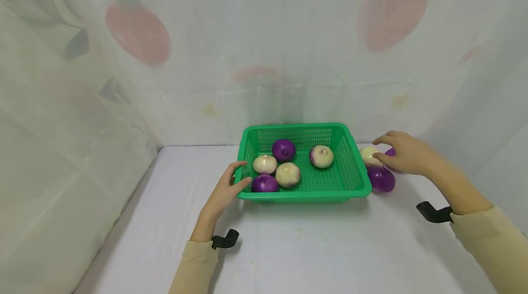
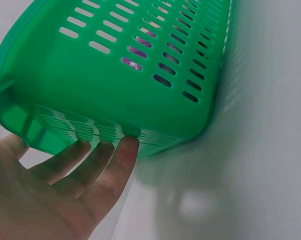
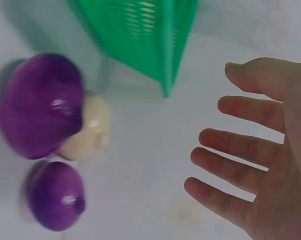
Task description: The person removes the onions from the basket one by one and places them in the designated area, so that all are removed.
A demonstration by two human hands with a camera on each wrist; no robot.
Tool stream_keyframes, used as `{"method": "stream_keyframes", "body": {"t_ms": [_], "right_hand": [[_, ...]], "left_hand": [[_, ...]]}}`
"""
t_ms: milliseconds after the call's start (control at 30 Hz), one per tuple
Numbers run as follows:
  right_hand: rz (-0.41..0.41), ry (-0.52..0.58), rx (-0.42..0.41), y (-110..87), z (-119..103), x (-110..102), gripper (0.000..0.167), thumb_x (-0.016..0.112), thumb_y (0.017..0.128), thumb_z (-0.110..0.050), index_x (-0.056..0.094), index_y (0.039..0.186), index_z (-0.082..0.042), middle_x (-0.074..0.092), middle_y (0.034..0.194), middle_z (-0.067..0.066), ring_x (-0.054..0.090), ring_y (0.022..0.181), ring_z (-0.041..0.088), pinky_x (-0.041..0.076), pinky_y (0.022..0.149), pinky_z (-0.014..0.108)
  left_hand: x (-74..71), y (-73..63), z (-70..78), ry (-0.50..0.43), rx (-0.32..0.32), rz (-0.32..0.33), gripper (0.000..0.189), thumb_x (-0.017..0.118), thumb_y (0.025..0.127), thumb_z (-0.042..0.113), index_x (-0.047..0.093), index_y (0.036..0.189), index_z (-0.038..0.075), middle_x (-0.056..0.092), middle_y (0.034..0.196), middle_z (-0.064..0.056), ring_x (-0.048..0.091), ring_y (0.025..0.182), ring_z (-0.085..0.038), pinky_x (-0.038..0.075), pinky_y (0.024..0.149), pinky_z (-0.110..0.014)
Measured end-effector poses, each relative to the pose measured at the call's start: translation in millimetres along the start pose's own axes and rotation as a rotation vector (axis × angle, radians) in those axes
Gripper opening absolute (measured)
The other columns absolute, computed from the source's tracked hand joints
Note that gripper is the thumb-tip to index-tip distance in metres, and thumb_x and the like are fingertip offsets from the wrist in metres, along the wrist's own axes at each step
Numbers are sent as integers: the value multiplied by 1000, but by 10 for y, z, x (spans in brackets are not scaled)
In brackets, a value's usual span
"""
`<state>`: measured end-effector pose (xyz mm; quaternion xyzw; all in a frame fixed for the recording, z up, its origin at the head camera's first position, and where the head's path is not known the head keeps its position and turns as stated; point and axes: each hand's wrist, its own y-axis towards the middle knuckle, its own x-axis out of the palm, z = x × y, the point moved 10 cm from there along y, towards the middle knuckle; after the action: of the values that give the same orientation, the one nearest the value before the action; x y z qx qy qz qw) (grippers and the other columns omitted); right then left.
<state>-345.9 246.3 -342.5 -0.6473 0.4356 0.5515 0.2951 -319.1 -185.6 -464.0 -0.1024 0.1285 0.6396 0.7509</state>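
A green plastic basket (image 1: 305, 194) with slotted walls holds several onions, among them a purple onion (image 1: 283, 150) and a whitish onion (image 1: 321, 157). My left hand (image 1: 223, 191) grips its near left corner; in the left wrist view, fingertips (image 2: 125, 147) touch the outer wall. To the right of the basket, my right hand (image 1: 406, 152) hovers with fingers spread and holds nothing. Close by lie a white onion (image 1: 369, 156), a large purple onion (image 1: 381, 179) and a smaller purple onion (image 3: 56, 196), partly hidden by the hand in the head view.
A white cloth covers the table (image 1: 288, 248). Behind it hangs a pale curtain (image 1: 264, 37) with faded red fruit prints, and similar sheeting (image 1: 62, 147) closes off the left side. Black straps with camera mounts (image 1: 226, 240) sit on both wrists.
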Motion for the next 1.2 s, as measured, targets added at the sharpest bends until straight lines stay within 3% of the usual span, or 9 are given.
{"method": "stream_keyframes", "body": {"t_ms": [200, 333, 567, 767, 1000, 1200], "right_hand": [[5, -15, -14, 105, -177, -158, 42, 66, 98, -34, 67, 128, -5, 61, 129, 22, 56, 122, 45, 47, 91, 66], [-9, -20, -25, 184, -304, -186, 43, 63, 100, -35, 65, 132, -7, 60, 133, 19, 53, 125, 44, 45, 94, 66], [27, -13, -122, 316, -532, -159, 42, 68, 98, -27, 63, 133, -6, 60, 131, 17, 55, 124, 41, 47, 95, 62], [51, -6, -190, 439, -662, -63, 42, 69, 96, -26, 64, 132, -5, 60, 131, 19, 56, 122, 41, 48, 96, 60], [12, -9, -215, 573, -720, 107, 46, 70, 94, -25, 62, 135, -5, 59, 130, 21, 58, 119, 41, 51, 91, 60], [-24, -9, -219, 705, -686, 322, 47, 69, 95, -27, 61, 137, -6, 58, 133, 20, 56, 122, 40, 49, 94, 60]], "left_hand": [[-9, -6, -3, 5, -1, 8, 57, 69, 98, 40, 44, 148, 28, 30, 162, -9, 33, 146, -42, 30, 112, -64], [-11, -13, -1, 2, -13, 11, 57, 69, 98, 37, 43, 148, 29, 30, 162, -8, 35, 145, -41, 32, 111, -64], [-1, -19, -7, 2, -14, 2, 57, 68, 99, 35, 42, 150, 29, 27, 163, -9, 33, 146, -42, 31, 111, -66], [-5, -13, -5, 16, -21, 14, 60, 69, 97, 41, 43, 149, 28, 30, 162, -8, 33, 146, -43, 31, 111, -66], [3, -15, 6, 6, -20, 14, 56, 67, 100, 32, 42, 150, 27, 30, 162, -8, 33, 146, -43, 30, 111, -66], [-5, -22, -1, 13, -15, 17, 54, 67, 100, 33, 43, 149, 30, 29, 163, -8, 31, 146, -44, 29, 111, -67]]}}
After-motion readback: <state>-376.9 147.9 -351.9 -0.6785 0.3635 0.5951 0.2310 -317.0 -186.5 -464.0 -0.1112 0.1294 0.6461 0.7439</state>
